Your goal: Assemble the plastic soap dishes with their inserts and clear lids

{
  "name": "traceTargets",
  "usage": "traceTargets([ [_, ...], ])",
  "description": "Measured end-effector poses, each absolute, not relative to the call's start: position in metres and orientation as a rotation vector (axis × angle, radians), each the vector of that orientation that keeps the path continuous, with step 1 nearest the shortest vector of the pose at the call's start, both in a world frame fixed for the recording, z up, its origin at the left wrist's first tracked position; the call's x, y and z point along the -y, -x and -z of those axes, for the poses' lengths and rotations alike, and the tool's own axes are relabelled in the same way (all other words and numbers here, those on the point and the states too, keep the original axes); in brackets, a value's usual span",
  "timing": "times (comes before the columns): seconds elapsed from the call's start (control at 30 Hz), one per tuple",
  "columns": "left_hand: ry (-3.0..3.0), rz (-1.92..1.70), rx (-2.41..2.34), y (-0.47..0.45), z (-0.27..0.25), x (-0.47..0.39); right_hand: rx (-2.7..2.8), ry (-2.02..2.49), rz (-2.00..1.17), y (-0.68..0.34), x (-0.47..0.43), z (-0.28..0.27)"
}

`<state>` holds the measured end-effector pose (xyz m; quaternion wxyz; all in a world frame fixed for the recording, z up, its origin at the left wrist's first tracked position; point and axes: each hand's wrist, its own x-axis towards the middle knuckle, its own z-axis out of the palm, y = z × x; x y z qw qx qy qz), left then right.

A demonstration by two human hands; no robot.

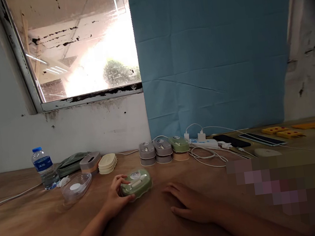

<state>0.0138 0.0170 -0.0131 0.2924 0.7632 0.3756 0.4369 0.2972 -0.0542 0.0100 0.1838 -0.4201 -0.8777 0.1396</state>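
Note:
My left hand point(121, 193) grips a green oval lunch box point(139, 182) by its left end, fingers on top and thumb along the near side. The box has a clear cover, a round label and a pale bar on top, and it is tilted toward me. Just right of it, my right hand point(189, 202) rests low over the table with fingers stretched out and nothing in them. Behind stand stacked lunch boxes: two grey stacks point(147, 153) and a green one point(179, 144) on a tan box.
A water bottle point(45, 170), clear lid point(77, 187), grey-pink container point(90, 162) and cream lid stack point(107, 163) stand at left. To the right lie a power strip point(205, 142), loose white cables point(208, 161), phones point(262, 139) and yellow blocks point(287, 134). A pixelated patch covers the lower right.

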Motion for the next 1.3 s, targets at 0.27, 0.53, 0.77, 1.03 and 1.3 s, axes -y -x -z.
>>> traceTargets([
  [0.27,-2.016,-0.852,-0.517,-0.026,0.010,0.000,2.339,1.263,-0.375,-0.301,0.043,0.001],
  [0.53,-1.979,-0.829,-0.473,-0.027,0.008,0.003,2.366,1.093,-0.444,-0.300,0.045,0.000],
  [0.77,-1.921,-0.868,-0.440,-0.028,0.006,0.003,2.363,1.036,-0.472,-0.300,0.045,-0.001],
  [1.03,-1.804,-0.921,-0.434,-0.029,0.003,0.007,2.296,1.037,-0.570,-0.300,0.046,0.005],
  [1.3,-1.603,-1.016,-0.702,-0.027,0.006,0.000,2.301,1.124,-0.671,-0.300,0.045,0.001],
])
